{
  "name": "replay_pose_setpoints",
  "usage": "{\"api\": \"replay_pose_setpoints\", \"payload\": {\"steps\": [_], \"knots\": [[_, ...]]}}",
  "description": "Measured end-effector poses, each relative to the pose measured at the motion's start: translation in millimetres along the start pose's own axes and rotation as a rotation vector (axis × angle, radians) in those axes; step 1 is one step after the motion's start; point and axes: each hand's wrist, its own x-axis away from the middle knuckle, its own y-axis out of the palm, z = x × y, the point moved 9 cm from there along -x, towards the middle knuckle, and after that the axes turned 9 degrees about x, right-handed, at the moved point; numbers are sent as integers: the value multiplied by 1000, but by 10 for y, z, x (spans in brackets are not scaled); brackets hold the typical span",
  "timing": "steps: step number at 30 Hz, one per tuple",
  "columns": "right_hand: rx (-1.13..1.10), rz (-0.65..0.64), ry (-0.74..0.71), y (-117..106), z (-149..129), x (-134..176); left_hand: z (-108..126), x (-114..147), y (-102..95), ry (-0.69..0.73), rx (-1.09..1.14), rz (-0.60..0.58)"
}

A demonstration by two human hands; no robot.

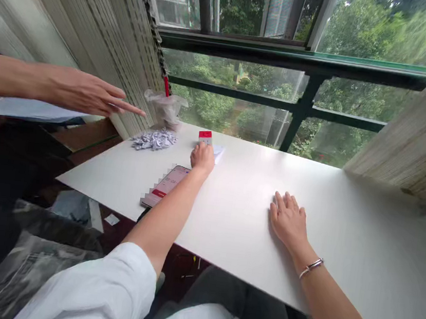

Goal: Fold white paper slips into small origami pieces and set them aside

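Head cam view, only the one angle here. The left hand (202,157) is stretched out over a smooth white rectangular table (237,214), fingers curled down at a small red-and-white box (205,137). The box is toward the far edge of the table, on the window side, with its red end poking out past the knuckles. The hand hides the near part, so tbh I can't tell if the fingers are actually closed on it or just resting against it. Just to the right of that hand there's a flat white piece of paper (218,153), partly covered.

The right hand (289,220) is flat on the tabletop, palm down, fingers a bit spread, gripping nothing, well apart from the box. Shiny silver metal bracelet (312,268) on that wrist.

The left forearm cuts across the right side of a dark-edged phone with a lit pinkish screen (167,186) and a red bar near the bottom. Further left there's a loose heap of small whitish paper scraps (156,140), and just behind it a container wrapped in translucent plastic (167,110) with a red stick (166,86) poking up. Another person's hand (92,94) comes in from the left, above the table, fingers pointing toward that container.
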Motion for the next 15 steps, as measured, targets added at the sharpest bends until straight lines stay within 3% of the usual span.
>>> {"api": "replay_pose_setpoints", "payload": {"steps": [15], "knots": [[-40, -54, 11, 37, 31, 9, -123, -160, 228, 43, 60, -63]]}}
